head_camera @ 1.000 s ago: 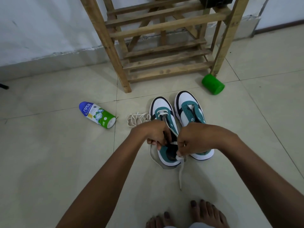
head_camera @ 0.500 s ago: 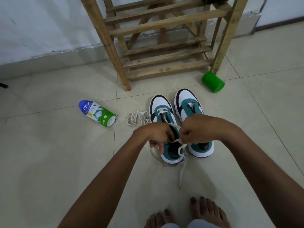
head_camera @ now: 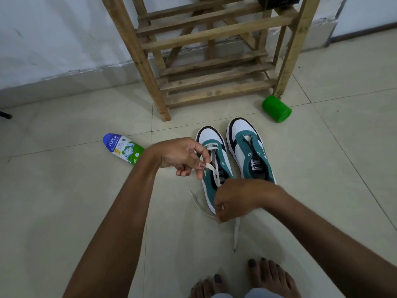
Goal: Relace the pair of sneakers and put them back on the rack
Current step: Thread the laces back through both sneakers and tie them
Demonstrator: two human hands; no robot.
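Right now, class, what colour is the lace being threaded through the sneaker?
Off-white lace, seen best in the head view.

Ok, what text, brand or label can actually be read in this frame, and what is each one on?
"nycil": white letters on the blue end of the powder bottle lying on the floor.
Smaller print on that bottle's white and green label: too small to read.
Logo patch on the tongue of the unlaced right-hand sneaker: blurred, not readable.
No other text in view.

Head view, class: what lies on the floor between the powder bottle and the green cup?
In the head view, the two sneakers lie between the powder bottle and green cup, with the left hand over that stretch.
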